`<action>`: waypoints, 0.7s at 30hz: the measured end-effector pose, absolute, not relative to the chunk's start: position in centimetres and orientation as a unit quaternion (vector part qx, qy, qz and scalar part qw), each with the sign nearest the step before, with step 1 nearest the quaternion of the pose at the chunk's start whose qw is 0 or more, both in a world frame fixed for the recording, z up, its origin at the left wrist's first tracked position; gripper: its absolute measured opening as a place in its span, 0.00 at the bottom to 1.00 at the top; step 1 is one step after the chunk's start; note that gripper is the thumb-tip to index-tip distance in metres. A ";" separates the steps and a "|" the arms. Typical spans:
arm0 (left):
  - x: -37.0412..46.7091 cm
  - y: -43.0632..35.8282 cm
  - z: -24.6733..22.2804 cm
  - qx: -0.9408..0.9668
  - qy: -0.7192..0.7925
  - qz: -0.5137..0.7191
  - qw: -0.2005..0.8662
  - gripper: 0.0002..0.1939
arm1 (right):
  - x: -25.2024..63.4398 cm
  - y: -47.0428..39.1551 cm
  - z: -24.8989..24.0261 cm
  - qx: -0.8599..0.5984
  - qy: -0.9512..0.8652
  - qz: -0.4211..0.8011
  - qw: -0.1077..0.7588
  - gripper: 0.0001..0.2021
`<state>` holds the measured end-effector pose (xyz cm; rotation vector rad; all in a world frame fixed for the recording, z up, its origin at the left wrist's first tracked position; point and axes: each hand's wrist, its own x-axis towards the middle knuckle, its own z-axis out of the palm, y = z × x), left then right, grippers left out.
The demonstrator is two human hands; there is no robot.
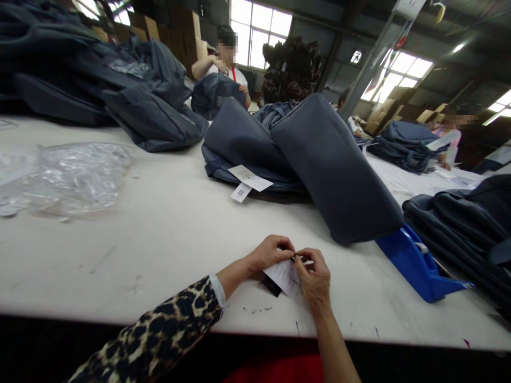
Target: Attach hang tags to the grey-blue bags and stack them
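Close to the table's front edge, my left hand (271,254) and my right hand (318,276) meet with thumbs and forefingers pinched together. Between the fingertips is a thin dark string (294,257), mostly covered by the fingers. A white printed tag (280,275) hangs below the pinch, over the tabletop. Partly under it lies a small black tag (272,287). Beyond my hands are dark blue bags (339,170), one leaning on another. From the left one stick out a white card (251,178) and a smaller label with a square code (241,192).
Clear plastic bags (80,175) lie on the white table (167,223) at left. More dark bags are heaped at back left (155,119) and right (471,218). A blue plastic bin (415,266) stands at right. Across the table, a person (241,77) handles a bag.
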<state>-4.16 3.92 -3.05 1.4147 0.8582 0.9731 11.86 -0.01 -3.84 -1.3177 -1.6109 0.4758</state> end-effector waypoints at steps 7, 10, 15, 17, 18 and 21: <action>-3.9 3.5 -2.7 0.599 0.407 0.416 0.550 0.06 | 12.0 -0.2 -4.2 -0.542 -0.673 0.129 0.485 0.03; -3.9 3.7 -2.9 0.611 0.420 0.412 0.530 0.06 | 12.0 0.1 -4.5 -0.542 -0.678 0.154 0.472 0.03; -3.8 3.4 -2.7 0.660 0.416 0.392 0.488 0.07 | 11.5 -0.3 -4.0 -0.565 -0.647 0.185 0.477 0.02; -4.0 3.2 -2.9 0.686 0.422 0.365 0.468 0.10 | 11.2 -0.7 -3.9 -0.583 -0.650 0.149 0.465 0.03; -4.2 3.3 -3.3 0.698 0.423 0.350 0.459 0.12 | 11.1 -0.7 -4.1 -0.584 -0.651 0.153 0.461 0.04; -4.6 4.9 -6.4 0.724 0.420 0.323 0.442 0.16 | 11.1 0.2 -5.5 -0.607 -0.652 0.129 0.436 0.06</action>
